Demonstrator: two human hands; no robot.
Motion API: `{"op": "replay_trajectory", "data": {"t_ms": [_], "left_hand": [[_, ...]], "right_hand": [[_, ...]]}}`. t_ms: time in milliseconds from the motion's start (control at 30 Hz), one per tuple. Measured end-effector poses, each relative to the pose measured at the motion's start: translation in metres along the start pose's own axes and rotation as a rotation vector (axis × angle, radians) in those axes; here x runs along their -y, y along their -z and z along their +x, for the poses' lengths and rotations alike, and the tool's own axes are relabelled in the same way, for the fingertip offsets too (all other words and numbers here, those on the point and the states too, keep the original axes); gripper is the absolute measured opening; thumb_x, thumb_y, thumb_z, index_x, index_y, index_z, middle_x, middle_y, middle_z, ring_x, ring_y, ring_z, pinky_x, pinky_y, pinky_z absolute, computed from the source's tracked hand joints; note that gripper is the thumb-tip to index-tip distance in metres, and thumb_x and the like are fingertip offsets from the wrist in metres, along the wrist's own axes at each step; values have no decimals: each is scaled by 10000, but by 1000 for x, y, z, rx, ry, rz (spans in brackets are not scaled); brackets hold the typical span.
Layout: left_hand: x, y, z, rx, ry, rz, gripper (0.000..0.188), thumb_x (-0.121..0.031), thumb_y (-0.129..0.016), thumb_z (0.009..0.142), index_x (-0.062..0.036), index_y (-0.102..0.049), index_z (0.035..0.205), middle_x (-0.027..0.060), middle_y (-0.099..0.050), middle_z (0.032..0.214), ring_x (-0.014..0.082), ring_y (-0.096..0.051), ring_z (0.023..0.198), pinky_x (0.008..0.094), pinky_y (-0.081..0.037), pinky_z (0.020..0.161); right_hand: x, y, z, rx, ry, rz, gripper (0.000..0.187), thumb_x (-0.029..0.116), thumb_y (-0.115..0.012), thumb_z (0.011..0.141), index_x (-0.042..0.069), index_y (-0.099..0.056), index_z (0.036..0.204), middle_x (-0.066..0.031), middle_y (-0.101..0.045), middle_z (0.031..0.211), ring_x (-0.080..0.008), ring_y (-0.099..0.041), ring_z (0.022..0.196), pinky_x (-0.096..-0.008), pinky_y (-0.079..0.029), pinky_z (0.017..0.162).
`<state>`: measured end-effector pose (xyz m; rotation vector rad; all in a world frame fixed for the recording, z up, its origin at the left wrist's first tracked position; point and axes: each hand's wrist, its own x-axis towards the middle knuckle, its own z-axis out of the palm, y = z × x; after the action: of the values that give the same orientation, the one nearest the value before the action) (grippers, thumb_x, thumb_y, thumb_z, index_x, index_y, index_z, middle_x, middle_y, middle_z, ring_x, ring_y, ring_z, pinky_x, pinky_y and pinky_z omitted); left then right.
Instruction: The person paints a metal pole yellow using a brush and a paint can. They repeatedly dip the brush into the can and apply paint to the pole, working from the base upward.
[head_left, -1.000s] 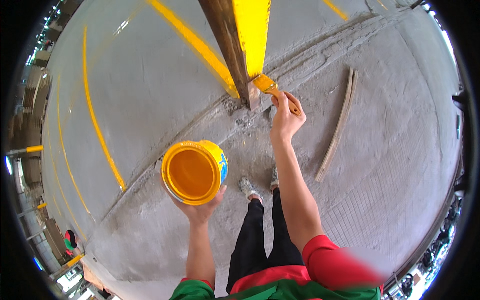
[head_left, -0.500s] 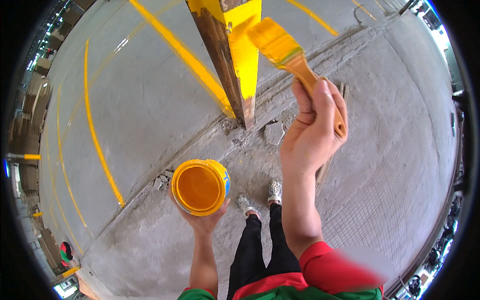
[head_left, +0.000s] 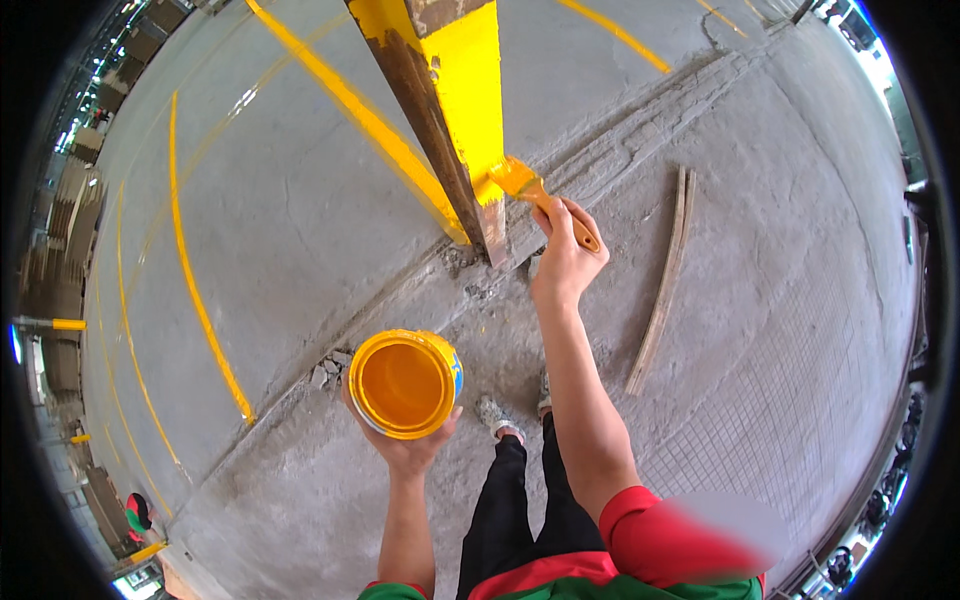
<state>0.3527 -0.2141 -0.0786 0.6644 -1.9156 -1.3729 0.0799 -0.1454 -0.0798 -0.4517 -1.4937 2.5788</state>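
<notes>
A square post [head_left: 470, 100] rises ahead of me, its right-hand face yellow with wet-looking paint and its left face mostly bare brown. Near the foot of that yellow face, the bristles of a paintbrush [head_left: 517, 179] touch the surface. My right hand [head_left: 568, 262] is closed around the brush's wooden handle, arm stretched forward. Lower and to the left, my left hand [head_left: 405, 448] cups an open paint can [head_left: 402, 385] from below and the side. Orange-yellow paint shows inside the can, and its rim is smeared. The lowest strip of the post is still brown.
Yellow lines [head_left: 190, 260] run across the grey concrete floor. A rough, broken seam [head_left: 640, 130] crosses at the post's base, with rubble [head_left: 328, 370] beside it. Two thin wooden strips [head_left: 662, 285] lie to the right. My shoes [head_left: 497, 418] stand below the can.
My right hand has brought the brush down and toward me, from the upper part of the post to near its foot. The left hand with the can has barely shifted.
</notes>
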Motion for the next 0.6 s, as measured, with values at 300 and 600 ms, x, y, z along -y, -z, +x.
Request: {"op": "replay_trajectory", "data": {"t_ms": [300,600], "left_hand": [[-7,4,-1,-23,-75,326,1267,-252,-973,546,-52,-215,1542,121,-452,1442,285,-482,1342,471,-347,1165],[-8,6,-1,-27,-32,307,1239,-206,-963,495,-46,-276,1513,111,-472,1382,284,-500,1289,463,-352,1140]], "right_hand": [[78,-43,-31,146,202,73,184,29,-695,956,-136,-695,1035,-176,-712,1012,-254,-742,928,-336,-645,856],[103,-39,-56,196,195,481,176,29,-639,996,-124,-641,1082,-189,-705,1043,-284,-752,969,-353,-659,902]]}}
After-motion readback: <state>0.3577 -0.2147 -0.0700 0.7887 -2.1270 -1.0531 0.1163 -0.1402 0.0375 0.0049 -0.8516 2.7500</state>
